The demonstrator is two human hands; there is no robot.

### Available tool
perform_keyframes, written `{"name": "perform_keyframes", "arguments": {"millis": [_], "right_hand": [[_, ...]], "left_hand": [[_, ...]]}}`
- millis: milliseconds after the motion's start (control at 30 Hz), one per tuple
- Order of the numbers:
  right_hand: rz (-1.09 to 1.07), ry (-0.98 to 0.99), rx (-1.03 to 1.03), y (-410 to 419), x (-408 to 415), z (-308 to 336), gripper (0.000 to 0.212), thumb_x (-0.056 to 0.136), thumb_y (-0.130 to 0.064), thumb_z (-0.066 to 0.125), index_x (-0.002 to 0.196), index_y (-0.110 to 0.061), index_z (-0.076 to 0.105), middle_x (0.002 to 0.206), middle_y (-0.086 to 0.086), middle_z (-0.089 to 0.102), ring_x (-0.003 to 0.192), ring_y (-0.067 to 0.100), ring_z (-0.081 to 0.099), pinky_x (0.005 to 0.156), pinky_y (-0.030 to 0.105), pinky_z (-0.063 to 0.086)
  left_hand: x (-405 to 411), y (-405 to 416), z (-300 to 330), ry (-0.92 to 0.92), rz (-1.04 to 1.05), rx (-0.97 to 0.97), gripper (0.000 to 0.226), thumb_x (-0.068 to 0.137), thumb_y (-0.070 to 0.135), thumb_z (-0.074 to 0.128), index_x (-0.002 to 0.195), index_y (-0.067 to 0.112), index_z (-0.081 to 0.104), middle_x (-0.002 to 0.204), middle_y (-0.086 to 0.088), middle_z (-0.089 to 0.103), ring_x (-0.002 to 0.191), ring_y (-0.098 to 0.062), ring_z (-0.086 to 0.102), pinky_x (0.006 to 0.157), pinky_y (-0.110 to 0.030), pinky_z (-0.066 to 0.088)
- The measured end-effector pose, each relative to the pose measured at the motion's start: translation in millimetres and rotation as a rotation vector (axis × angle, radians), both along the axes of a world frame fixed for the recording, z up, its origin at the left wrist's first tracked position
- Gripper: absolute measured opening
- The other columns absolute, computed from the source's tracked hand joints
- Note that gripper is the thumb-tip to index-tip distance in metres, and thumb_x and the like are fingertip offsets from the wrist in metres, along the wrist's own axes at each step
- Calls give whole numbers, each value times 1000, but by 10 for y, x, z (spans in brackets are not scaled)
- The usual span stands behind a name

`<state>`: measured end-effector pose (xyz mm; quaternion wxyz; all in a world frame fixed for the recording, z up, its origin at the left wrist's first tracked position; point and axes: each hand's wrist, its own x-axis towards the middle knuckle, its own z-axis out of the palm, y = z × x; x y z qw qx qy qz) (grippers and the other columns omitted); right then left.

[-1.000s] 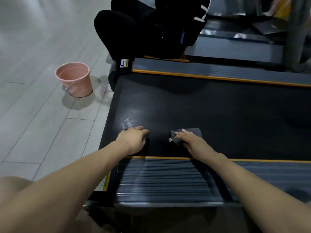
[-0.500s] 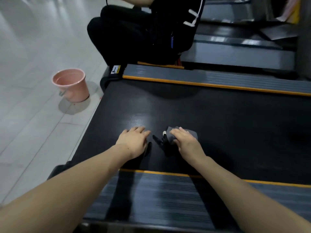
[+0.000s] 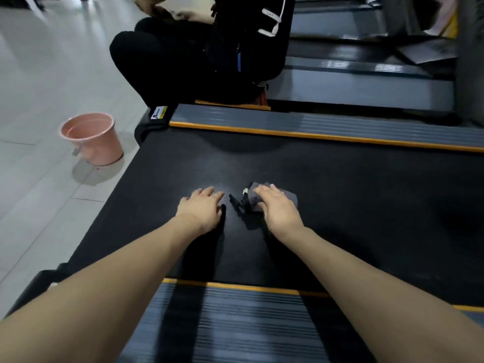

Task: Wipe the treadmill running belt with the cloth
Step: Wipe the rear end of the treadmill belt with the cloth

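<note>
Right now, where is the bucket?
In the head view the bucket stands on the tiled floor at the left, just off the belt's left end, far from both hands.

- The right hand [image 3: 279,208] covers most of the grey cloth [image 3: 288,196] it presses flat; the cloth's underside is unseen.
- Beyond both hands, a seated person in black [image 3: 204,56] is cut off by the top edge.

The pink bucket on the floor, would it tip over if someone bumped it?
Possibly. The pink bucket is narrower at its base than its rim, so a knock up high could tip it. It looks like thin plastic, probably light. Whether water inside steadies it, I cannot tell.
</note>
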<state>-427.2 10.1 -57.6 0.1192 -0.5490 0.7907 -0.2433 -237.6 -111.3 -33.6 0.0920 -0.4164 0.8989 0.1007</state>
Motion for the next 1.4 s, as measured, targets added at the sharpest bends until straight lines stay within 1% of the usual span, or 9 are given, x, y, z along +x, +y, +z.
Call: {"name": "perform_keyframes", "arguments": {"millis": [200,400,533,600,667,767,1000,1200,1400], "right_hand": [[63,-138,143,-49,-52,-269,48,101,-23,54,148,-24,45,164,-5,25,154,22,7,123,49,-2],[94,-168,61,-19,-105,-327,47,100,-25,56,146,-25,48,162,-6,29,154,21,9,124,47,0],[78,-95,5,-109,-149,-381,44,101,-25,55,144,-26,49,158,-7,37,152,19,18,123,42,3],[70,-54,-5,-237,-192,-385,44,101,-25,54,144,-27,49,157,-8,40,152,18,21,123,42,4],[73,-40,-12,-454,-257,-374,43,101,-25,53,144,-26,49,156,-7,40,152,18,21,124,42,4],[13,-56,-26,-945,-413,-366,44,102,-25,52,146,-25,48,157,-5,39,152,21,20,124,44,3],[-195,-125,-89,-1945,-677,-239,29,100,-27,55,128,-23,50,136,5,55,139,31,32,121,43,15],[-180,28,-139,-2437,-869,-384,20,95,-30,60,112,-20,57,117,2,60,119,26,50,117,49,22],[-46,179,-14,-2327,-1019,-248,42,96,-47,52,132,-26,54,133,1,49,120,28,47,103,44,39]], "left_hand": [[-34,168,-261,-196,34,192,65,101,55,36,158,41,8,168,5,-6,155,-25,0,118,-60,21],[-41,118,-185,-248,34,199,67,100,59,38,156,48,4,167,11,-10,155,-20,-1,117,-61,19],[-69,64,-63,-282,-64,48,58,95,64,38,150,48,29,160,8,30,144,-22,37,112,-50,31],[-121,-67,-2,-176,-86,-115,43,94,60,39,128,42,58,130,7,63,118,-22,61,97,-39,44],[-154,-270,-46,43,21,-139,36,93,53,41,113,35,66,111,7,69,106,-23,65,86,-35,51],[-216,-702,-214,130,51,-108,33,98,44,44,125,35,62,126,6,59,124,-22,54,96,-41,50],[-699,-1688,-332,-21,50,35,62,100,59,41,156,44,20,168,6,3,155,-26,-1,117,-65,12],[-849,-2020,-358,-81,95,199,80,88,69,56,153,54,14,167,13,-6,155,-27,-5,109,-78,15],[-850,-1974,-307,-80,102,214,79,89,66,57,153,55,12,168,12,-8,155,-26,-6,110,-77,15]]}}
